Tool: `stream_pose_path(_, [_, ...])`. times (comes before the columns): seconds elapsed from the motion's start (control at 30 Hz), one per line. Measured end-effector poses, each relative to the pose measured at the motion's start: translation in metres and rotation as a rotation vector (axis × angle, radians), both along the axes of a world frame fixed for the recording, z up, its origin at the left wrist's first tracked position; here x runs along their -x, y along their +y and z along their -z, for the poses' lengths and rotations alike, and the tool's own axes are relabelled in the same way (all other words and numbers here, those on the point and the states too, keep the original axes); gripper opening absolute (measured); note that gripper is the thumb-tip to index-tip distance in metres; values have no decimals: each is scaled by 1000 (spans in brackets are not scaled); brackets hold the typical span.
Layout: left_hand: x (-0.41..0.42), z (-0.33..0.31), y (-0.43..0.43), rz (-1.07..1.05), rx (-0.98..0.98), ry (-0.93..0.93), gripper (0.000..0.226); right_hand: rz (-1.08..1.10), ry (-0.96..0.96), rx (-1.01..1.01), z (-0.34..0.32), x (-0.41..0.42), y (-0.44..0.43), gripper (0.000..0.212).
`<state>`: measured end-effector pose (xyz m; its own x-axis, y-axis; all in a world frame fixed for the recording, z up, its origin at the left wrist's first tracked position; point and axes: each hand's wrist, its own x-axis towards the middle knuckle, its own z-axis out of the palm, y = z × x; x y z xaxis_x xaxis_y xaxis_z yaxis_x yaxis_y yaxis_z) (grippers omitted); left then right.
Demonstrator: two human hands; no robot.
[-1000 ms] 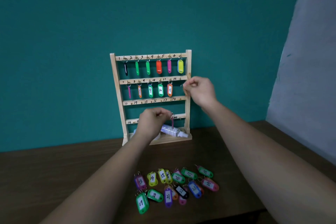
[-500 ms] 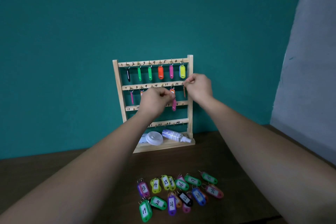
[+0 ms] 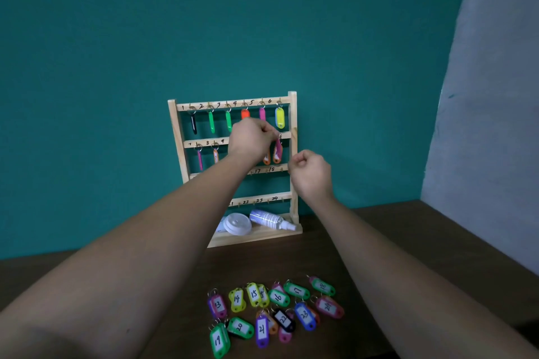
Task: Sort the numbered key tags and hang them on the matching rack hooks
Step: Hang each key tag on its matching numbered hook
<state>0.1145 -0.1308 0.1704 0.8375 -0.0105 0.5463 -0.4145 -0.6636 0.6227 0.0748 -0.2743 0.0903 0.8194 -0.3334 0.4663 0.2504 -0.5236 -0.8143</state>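
Observation:
A wooden key rack [image 3: 293,154] with numbered rails stands against the teal wall. Several coloured tags hang on its top rail and some on the second rail. My left hand [image 3: 251,140] is raised in front of the second rail and pinches the ring of a pink tag [image 3: 279,147] at the rail's right end, beside an orange tag [image 3: 276,158]. My right hand [image 3: 310,173] hovers loosely curled and holds nothing, just right of the rack post by the third rail. Several numbered tags [image 3: 274,310] lie in a heap on the table in front.
The dark wooden table [image 3: 393,242] meets the teal wall behind and a grey wall on the right. A white lid [image 3: 237,223] and a small spray bottle [image 3: 269,218] lie on the rack's base shelf. My forearms cross the space between heap and rack.
My left hand has carried the pink tag up and right to the right end of the second rail. My right hand has left that spot and dropped down to the right.

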Motion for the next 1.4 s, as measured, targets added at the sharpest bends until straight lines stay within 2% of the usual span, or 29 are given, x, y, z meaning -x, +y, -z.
stream_pose_path(0.33, [-13,3,-10,-70,-36,-20,27,-18,19,-102,55,25,8,20])
stream_pose_path(0.6, [-22,13,-9,-95,-78,-35,16,-19,-15,14,74,37,0,26])
stream_pose_path(0.83, [-6,20,2,-55,-33,-214,11,-38,37,80,79,46,-10,14])
stream_pose_path(0.97, [27,36,22,-32,-12,-234,11,-83,64,123,78,46,-7,12])
stream_pose_path(1.2, [75,94,81,-1,28,10,7,-269,127,239,73,52,15,9])
stream_pose_path(1.4, [100,134,124,-11,-46,235,8,-446,304,418,75,61,41,8])
